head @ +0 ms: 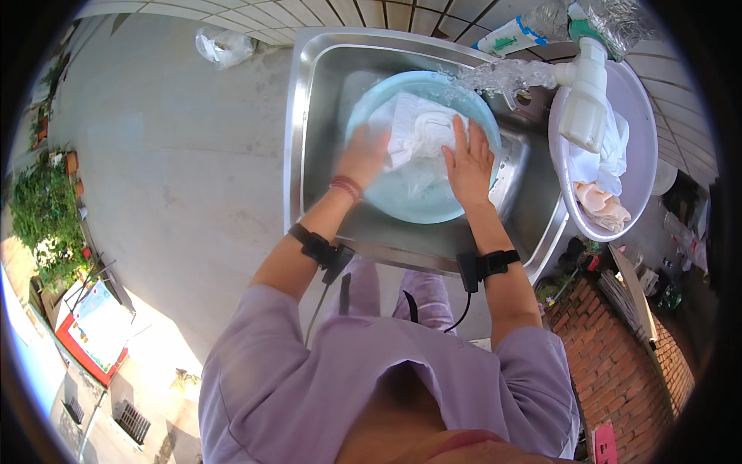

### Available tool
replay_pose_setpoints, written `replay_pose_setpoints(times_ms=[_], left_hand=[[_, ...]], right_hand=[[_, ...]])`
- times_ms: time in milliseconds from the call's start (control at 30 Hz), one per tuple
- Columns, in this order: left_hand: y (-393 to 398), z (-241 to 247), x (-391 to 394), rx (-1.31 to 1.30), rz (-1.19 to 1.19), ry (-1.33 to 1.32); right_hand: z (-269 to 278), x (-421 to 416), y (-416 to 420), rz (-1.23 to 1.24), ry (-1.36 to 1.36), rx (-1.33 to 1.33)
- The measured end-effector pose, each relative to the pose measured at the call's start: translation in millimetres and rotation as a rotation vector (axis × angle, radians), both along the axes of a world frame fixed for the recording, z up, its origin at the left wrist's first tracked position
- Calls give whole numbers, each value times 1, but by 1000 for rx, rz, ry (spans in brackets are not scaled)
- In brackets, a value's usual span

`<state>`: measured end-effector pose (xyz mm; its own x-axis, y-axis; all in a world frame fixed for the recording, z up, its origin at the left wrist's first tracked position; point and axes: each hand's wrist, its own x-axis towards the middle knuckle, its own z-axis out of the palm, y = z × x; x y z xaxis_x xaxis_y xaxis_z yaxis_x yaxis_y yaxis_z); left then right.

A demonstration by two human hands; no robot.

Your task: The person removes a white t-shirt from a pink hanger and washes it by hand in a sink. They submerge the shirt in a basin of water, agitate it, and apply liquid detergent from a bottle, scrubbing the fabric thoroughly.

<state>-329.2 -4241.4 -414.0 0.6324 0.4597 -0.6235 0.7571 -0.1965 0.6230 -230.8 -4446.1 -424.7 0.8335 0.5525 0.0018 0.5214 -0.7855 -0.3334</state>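
Note:
A light blue plastic basin (414,217) with water in it stands inside a stainless steel sink (377,246). Crumpled white cloth (426,124) lies in the basin, partly wet. My left hand (364,153) is at the cloth's left edge, blurred by motion, so its grip is unclear. Fingers spread, my right hand (472,165) rests over the right edge of the cloth, near the basin's rim. From a white plastic tap (585,98), running water (504,78) streams to the left over the basin's far rim.
A lilac basin (646,145) holding white garments (611,142) and a peach cloth (603,203) sits at the sink's right. Behind the sink rises a tiled wall (400,14). A clear plastic bag (225,47) lies on the concrete floor (191,151). Bricks (614,354) are at lower right.

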Motion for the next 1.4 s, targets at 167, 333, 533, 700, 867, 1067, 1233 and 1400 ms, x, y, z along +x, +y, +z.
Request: replay_pose_setpoints(times_ms=[167,333,533,700,867,1067,1233,1400], left_hand=[[-14,-52,27,148,-325,234],[-19,-35,31,243,-455,167],[-2,99,3,23,-59,-492],[14,196,-12,-456,169,-808],[20,259,-27,-718,268,-816],[23,175,-52,-543,-180,-399],[31,119,-39,-153,-606,-226],[32,61,17,188,-429,-727]], right_hand=[[-58,6,17,389,338,-467],[-88,13,45,213,-145,-32],[14,-19,-3,-400,630,496],[-4,-56,10,-938,1964,1362],[87,-17,65,-830,1879,1802],[103,17,61,-651,1765,1498],[162,0,41,-499,1552,1049],[186,-15,20,-143,1428,899]])
